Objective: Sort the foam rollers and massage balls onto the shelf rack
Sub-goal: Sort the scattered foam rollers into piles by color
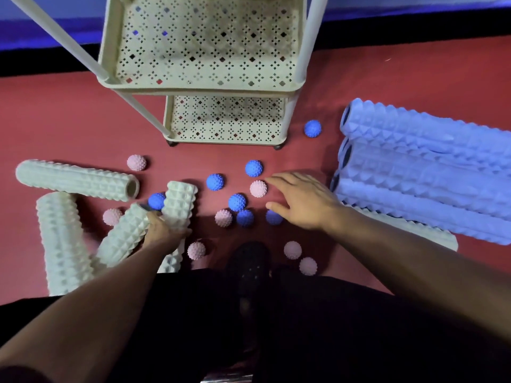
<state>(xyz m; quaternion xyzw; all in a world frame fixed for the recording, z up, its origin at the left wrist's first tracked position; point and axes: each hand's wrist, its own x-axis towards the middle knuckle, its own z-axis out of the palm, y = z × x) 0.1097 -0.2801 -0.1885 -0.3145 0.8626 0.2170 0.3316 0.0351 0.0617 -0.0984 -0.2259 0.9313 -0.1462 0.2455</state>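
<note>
Floor stock: white foam rollers, four; blue foam rollers (431,172), three; blue balls, seven; pink balls, seven. Left hand (161,229) fingers grasping a white roller (178,205); right hand (301,200) fingers released.

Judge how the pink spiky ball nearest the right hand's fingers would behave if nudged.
The pink spiky ball is round on flat red floor, so it would probably roll, perhaps into the blue ball nearby. Its nubs may slow it and aid grip. It looks small, likely light.
</note>
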